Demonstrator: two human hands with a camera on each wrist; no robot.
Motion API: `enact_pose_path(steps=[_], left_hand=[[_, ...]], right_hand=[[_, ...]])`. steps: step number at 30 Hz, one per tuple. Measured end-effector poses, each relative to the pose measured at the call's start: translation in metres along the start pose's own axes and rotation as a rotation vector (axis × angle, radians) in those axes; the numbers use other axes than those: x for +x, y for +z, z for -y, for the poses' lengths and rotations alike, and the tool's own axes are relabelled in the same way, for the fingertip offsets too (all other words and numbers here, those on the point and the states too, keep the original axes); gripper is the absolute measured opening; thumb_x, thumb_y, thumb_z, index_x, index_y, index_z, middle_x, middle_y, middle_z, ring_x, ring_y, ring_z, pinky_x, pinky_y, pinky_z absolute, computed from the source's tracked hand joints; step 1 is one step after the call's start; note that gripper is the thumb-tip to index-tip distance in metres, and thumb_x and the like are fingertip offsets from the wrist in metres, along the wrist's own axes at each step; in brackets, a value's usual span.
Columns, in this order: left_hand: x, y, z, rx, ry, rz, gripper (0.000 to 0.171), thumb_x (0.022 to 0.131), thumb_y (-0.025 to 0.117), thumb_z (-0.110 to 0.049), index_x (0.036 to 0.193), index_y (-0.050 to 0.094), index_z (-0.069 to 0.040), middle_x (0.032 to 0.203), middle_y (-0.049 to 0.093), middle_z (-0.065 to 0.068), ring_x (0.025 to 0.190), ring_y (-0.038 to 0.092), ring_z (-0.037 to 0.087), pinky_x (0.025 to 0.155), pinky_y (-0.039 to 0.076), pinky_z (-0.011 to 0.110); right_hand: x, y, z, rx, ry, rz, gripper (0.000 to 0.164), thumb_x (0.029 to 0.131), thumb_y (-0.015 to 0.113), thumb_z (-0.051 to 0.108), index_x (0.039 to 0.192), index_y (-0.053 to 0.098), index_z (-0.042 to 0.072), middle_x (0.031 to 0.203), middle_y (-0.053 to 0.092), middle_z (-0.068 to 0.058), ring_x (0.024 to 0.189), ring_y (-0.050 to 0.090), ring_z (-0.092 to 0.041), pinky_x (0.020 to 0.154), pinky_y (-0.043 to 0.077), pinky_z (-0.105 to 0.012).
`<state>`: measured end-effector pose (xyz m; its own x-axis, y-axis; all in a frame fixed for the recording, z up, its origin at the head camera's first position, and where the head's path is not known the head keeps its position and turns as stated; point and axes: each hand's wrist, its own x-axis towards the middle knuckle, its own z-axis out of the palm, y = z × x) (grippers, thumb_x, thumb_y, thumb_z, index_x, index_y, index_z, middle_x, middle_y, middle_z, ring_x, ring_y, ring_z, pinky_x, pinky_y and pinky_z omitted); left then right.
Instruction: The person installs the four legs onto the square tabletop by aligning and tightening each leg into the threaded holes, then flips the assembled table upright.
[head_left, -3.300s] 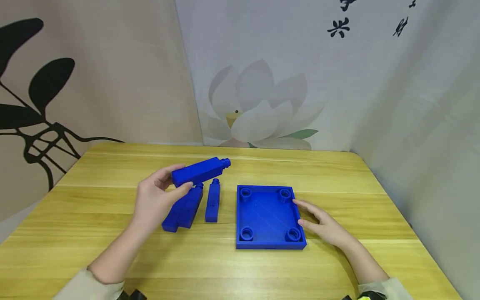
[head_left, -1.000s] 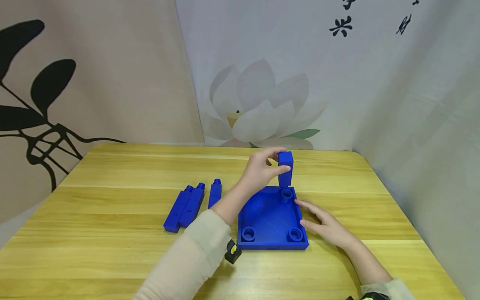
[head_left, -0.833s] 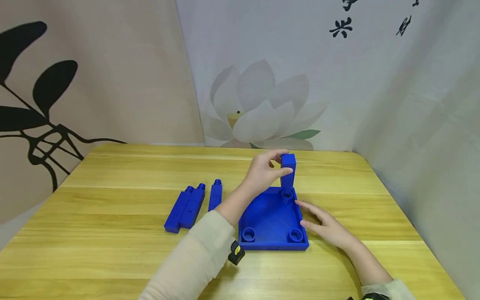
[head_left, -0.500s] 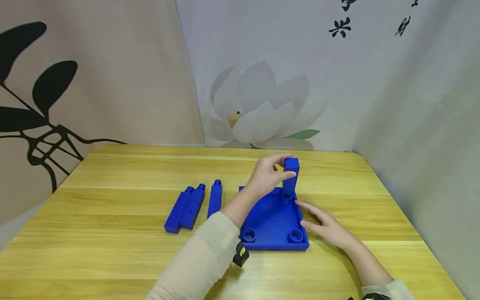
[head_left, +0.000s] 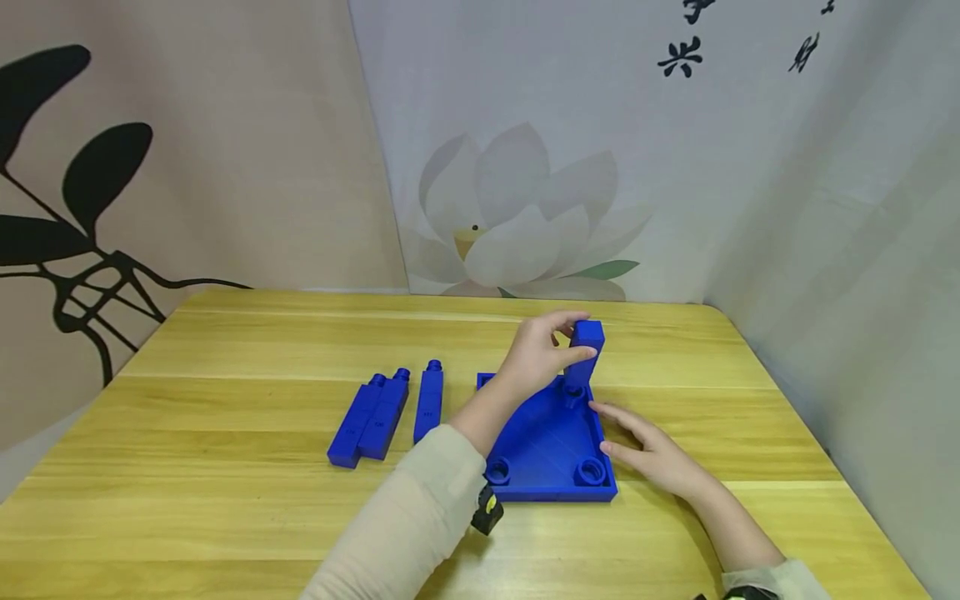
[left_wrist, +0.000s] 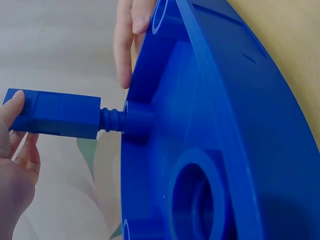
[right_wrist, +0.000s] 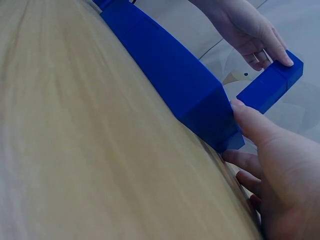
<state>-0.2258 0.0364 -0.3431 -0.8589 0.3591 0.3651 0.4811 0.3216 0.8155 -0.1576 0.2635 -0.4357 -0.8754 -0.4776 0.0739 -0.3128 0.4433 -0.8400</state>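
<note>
My left hand pinches a blue square leg near its top end, thumb on one side and fingers on the other. In the left wrist view the leg's threaded tip meets the mouth of a round socket, with several thread ridges showing outside. The socket belongs to a blue square tray-like base and stands at its far right corner. My right hand touches the base's right side with thumb and fingers extended. My left forearm hides part of the base's left side.
Left of the base, two blue legs lie side by side on the wooden table. A third blue leg lies apart, partly behind my left sleeve. A printed curtain hangs behind the table.
My left hand has carried the leg from the left side to the base's far right corner, turned it upright and lowered it onto the socket. My right hand has stayed put.
</note>
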Motion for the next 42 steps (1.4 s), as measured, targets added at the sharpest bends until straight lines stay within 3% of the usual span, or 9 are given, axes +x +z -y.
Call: enact_pose_path(steps=[12,14,16,19,21,28,35,42], left_hand=[[-0.001,0.005,0.005,0.018,-0.011,0.014,0.045,0.086,0.073,-0.02,0.128,0.061,-0.011,0.103,0.065,-0.001,0.093,0.056,0.009,0.075,0.047,0.022],[-0.001,0.006,0.006,0.018,-0.018,0.01,0.045,0.086,0.073,-0.02,0.129,0.061,-0.01,0.101,0.065,-0.001,0.093,0.057,0.011,0.075,0.047,0.022],[-0.001,0.007,0.006,0.017,-0.023,0.005,0.046,0.086,0.073,-0.02,0.129,0.061,-0.01,0.1,0.065,0.0,0.093,0.057,0.014,0.073,0.048,0.023],[-0.001,0.009,0.008,0.028,-0.025,0.013,0.046,0.086,0.074,-0.02,0.129,0.061,-0.011,0.102,0.065,0.0,0.095,0.058,0.015,0.073,0.048,0.023],[-0.002,0.01,0.009,0.034,-0.031,0.02,0.046,0.086,0.073,-0.021,0.129,0.061,-0.012,0.103,0.065,-0.001,0.095,0.057,0.013,0.074,0.049,0.022],[-0.005,0.013,0.011,0.04,-0.022,0.008,0.046,0.086,0.073,-0.021,0.129,0.061,-0.012,0.102,0.066,-0.001,0.095,0.058,0.01,0.077,0.048,0.023],[-0.008,0.012,0.013,0.026,0.011,0.007,0.042,0.087,0.072,-0.02,0.128,0.062,-0.014,0.105,0.066,-0.001,0.096,0.057,0.008,0.078,0.048,0.024],[-0.007,0.008,0.012,0.039,0.022,0.05,0.042,0.089,0.069,-0.02,0.13,0.061,-0.014,0.105,0.067,-0.001,0.098,0.057,0.008,0.077,0.047,0.023]], right_hand=[[-0.002,-0.004,-0.005,0.0,-0.057,0.069,0.066,0.091,0.068,0.018,0.149,0.036,0.017,0.152,0.032,-0.008,0.137,0.026,-0.032,0.104,0.022,-0.013],[-0.002,-0.006,-0.005,-0.013,-0.089,0.094,0.074,0.087,0.072,0.023,0.15,0.033,0.016,0.152,0.03,-0.009,0.138,0.024,-0.036,0.108,0.023,-0.023],[-0.002,-0.009,-0.006,-0.023,-0.12,0.117,0.083,0.083,0.076,0.031,0.151,0.031,0.015,0.153,0.027,-0.01,0.138,0.02,-0.04,0.111,0.022,-0.041],[-0.004,-0.012,-0.005,-0.051,-0.135,0.141,0.097,0.076,0.08,0.043,0.152,0.027,0.017,0.154,0.023,-0.013,0.137,0.015,-0.046,0.103,0.016,-0.068],[-0.005,-0.012,-0.005,-0.054,-0.118,0.153,0.1,0.074,0.081,0.045,0.153,0.025,0.019,0.155,0.021,-0.016,0.137,0.013,-0.048,0.098,0.014,-0.075],[-0.005,-0.012,-0.003,-0.014,-0.046,0.175,0.099,0.072,0.084,0.034,0.152,0.028,0.022,0.154,0.015,-0.021,0.138,0.009,-0.046,0.097,0.011,-0.077],[-0.005,-0.011,-0.002,-0.004,-0.064,0.182,0.097,0.074,0.083,0.032,0.152,0.027,0.019,0.154,0.016,-0.021,0.137,0.008,-0.048,0.097,0.011,-0.077],[-0.006,-0.011,-0.001,-0.011,-0.073,0.178,0.095,0.075,0.082,0.033,0.152,0.028,0.02,0.154,0.016,-0.021,0.138,0.007,-0.049,0.096,0.01,-0.077]])
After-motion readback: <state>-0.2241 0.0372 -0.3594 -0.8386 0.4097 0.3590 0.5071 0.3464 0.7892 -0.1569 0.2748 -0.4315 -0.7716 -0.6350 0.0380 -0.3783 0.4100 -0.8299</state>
